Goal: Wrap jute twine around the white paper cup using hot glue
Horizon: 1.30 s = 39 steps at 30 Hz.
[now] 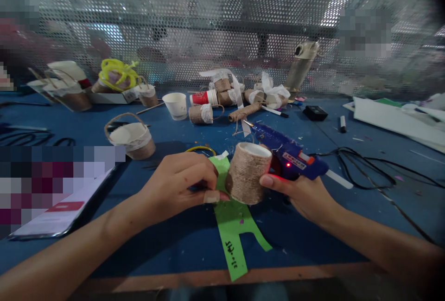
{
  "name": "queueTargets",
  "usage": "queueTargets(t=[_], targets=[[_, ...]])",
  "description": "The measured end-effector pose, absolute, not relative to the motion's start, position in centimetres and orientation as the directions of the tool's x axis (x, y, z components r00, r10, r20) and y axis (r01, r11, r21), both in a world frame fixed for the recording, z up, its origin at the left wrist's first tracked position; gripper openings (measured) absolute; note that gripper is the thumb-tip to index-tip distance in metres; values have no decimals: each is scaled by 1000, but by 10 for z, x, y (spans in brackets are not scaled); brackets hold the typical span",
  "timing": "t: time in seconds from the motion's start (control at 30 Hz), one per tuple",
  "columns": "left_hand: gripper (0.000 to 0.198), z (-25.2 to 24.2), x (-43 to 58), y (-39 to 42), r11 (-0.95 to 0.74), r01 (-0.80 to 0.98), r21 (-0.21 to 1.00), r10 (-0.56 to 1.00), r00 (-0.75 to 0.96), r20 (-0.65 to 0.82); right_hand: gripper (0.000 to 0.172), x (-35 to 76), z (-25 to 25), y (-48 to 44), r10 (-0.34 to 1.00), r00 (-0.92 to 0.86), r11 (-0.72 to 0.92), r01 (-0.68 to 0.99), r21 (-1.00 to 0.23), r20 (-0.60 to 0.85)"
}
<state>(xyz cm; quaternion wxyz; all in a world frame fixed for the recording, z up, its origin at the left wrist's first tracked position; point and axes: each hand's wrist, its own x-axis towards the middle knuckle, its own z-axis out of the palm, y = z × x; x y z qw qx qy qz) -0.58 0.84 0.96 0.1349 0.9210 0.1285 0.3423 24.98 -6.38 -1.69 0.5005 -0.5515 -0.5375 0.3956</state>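
Note:
A paper cup (247, 173) wrapped in brown twine stands upright between my hands, over a green paper strip (231, 227) with black handwriting. My right hand (306, 194) grips a blue hot glue gun (288, 150), its red light lit and a white glue stick (339, 179) poking out of its back. The right thumb rests against the cup's side, and the nozzle points up and left behind the cup. My left hand (189, 176) is closed at the cup's left side, thumb bandaged, its tip by the lower wall. What those fingers pinch is hidden.
A twine-covered basket (134, 138) with a handle stands left, near a tablet-like flat object (69, 199). Behind are a white paper cup (174, 105), a twine roll (245, 112) and several wrapped cups. A black cable (365, 166) lies right. A perforated metal screen (222, 36) borders the back.

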Motion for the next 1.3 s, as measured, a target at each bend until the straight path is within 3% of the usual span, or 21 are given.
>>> queueTargets(t=[0.2,0.43,0.7,0.93,1.1,1.3], targets=[[26,10,-8,6,-973,121,199,223,724,653,27,244,-8,-66,996,10,88,111,-990,89],[26,10,-8,6,-984,77,159,163,739,654,42,240,2,-69,994,16,102,128,-987,105],[21,10,-10,7,-992,59,109,117,741,661,39,239,4,-69,979,66,174,235,-956,194],[19,9,-7,9,-998,14,69,58,725,687,44,239,5,-70,987,33,148,229,-962,160],[24,13,-4,9,-999,7,49,40,703,710,38,239,6,-71,985,6,166,231,-959,172],[45,11,-3,12,-994,112,8,78,634,770,45,237,0,-71,983,-2,175,269,-947,182]])
